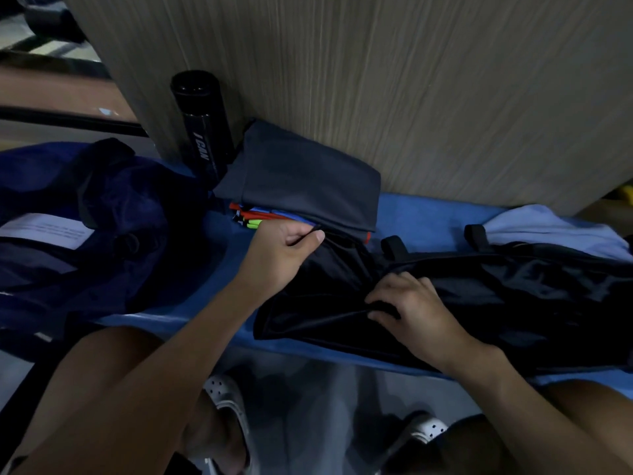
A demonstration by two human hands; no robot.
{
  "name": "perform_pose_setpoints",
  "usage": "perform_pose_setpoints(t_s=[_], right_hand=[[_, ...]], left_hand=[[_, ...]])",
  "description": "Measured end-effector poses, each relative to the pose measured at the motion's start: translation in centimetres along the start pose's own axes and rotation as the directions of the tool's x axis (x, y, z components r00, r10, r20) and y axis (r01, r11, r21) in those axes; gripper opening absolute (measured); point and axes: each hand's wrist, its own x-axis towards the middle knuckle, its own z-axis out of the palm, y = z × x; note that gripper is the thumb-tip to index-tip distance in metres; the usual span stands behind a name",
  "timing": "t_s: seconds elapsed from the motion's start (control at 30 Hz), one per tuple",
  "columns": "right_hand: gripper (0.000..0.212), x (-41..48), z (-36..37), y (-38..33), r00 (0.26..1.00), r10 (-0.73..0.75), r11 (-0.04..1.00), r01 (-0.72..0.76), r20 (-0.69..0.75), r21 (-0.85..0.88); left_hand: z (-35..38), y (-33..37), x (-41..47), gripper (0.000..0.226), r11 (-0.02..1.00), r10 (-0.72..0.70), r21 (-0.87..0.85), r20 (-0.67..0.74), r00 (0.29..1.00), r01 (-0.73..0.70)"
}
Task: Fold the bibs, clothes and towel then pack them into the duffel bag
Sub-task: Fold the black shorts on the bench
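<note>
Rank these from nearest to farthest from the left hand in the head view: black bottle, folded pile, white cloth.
1. Folded pile, just behind the left hand, which pinches the black garment.
2. Black bottle, standing farther back on the left.
3. White cloth, at the far right.

A glossy black garment is lying partly folded, near a folded dark grey garment sitting on stacked bright-edged bibs.
</note>
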Motion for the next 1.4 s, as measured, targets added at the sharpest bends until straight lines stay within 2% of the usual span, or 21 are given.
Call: perform_pose_setpoints(t_s=[0.07, 0.17, 0.33, 0.47, 0.57, 0.63, 0.7, 0.77, 0.9, 1.0, 1.07, 1.2, 1.27, 1.4], right_hand=[[0.009, -0.1, -0.2, -0.2, 0.995, -0.016, 0.999, 0.019, -0.101, 0.026], [0.011, 0.1, -1.1, -0.2, 0.971, 0.028, 0.997, -0.01, -0.239, 0.076], [0.017, -0.3, -1.6, -0.2, 0.973, 0.036, 0.992, -0.006, -0.23, 0.127], [0.029, -0.4, -1.9, -0.5, 0.968, 0.067, 0.983, -0.022, -0.243, 0.182], [0.042, 0.3, -2.3, -0.8, 0.942, 0.11, 0.979, -0.048, -0.318, 0.196], [0.051, 1.1, -2.1, -1.2, 0.942, 0.113, 0.964, -0.026, -0.316, 0.265], [0.036, 1.6, -1.6, -1.7, 0.932, 0.056, 0.96, 0.048, -0.357, 0.275], [0.016, 1.7, -1.2, -2.0, 0.902, -0.019, 0.974, 0.114, -0.432, 0.195], [0.013, 0.7, -1.8, -1.9, 0.931, -0.103, 0.982, 0.151, -0.349, 0.115], [0.024, -0.6, -2.6, -1.7, 0.979, -0.174, 0.984, 0.177, -0.105, 0.019], [0.029, -1.0, -3.0, -1.9, 0.984, -0.174, 0.985, 0.174, 0.04, -0.003], [0.029, -1.1, -3.1, -2.2, 0.98, -0.133, 0.99, 0.138, 0.145, -0.028], [0.03, -1.0, -2.6, -2.3, 0.989, -0.117, 0.993, 0.116, 0.092, 0.018], [0.026, 0.2, -2.0, -2.0, 0.978, -0.055, 0.997, 0.064, -0.202, 0.038]], left_hand=[[0.1, -0.1, -0.1, 0.024, 1.0, 0.019, 0.003, -0.006, 1.0, -0.019], [0.0, -0.5, 0.0, 0.033, 0.999, 0.047, 0.02, -0.012, 0.999, -0.046], [-0.3, -0.5, 0.2, 0.045, 0.999, 0.048, 0.013, -0.006, 0.999, -0.047], [-0.1, -0.1, 0.2, 0.02, 1.0, 0.011, -0.009, -0.021, 1.0, -0.011], [0.2, 0.7, -0.3, 0.006, 0.999, -0.024, -0.04, 0.094, 0.995, 0.027], [0.5, 1.0, -0.8, 0.01, 0.997, -0.034, -0.062, 0.195, 0.98, 0.047], [0.7, 1.3, -1.2, 0.011, 0.996, -0.027, -0.071, 0.255, 0.967, 0.047], [0.5, 1.5, -1.2, 0.011, 0.999, 0.01, -0.039, 0.247, 0.969, 0.0], [-0.5, 0.0, -0.4, 0.025, 0.995, 0.052, 0.078, 0.133, 0.99, -0.062], [-0.9, -0.6, -0.2, 0.028, 0.986, 0.06, 0.149, 0.092, 0.994, -0.073], [-0.9, -0.6, -0.2, 0.027, 0.985, 0.061, 0.156, 0.082, 0.995, -0.073], [-0.9, -0.9, -0.1, 0.011, 0.979, 0.074, 0.185, 0.043, 0.996, -0.081], [-0.9, -0.7, -0.3, 0.009, 0.985, 0.081, 0.148, 0.035, 0.996, -0.086], [-0.6, -0.3, -0.6, 0.013, 0.996, 0.078, 0.037, 0.096, 0.992, -0.082]])
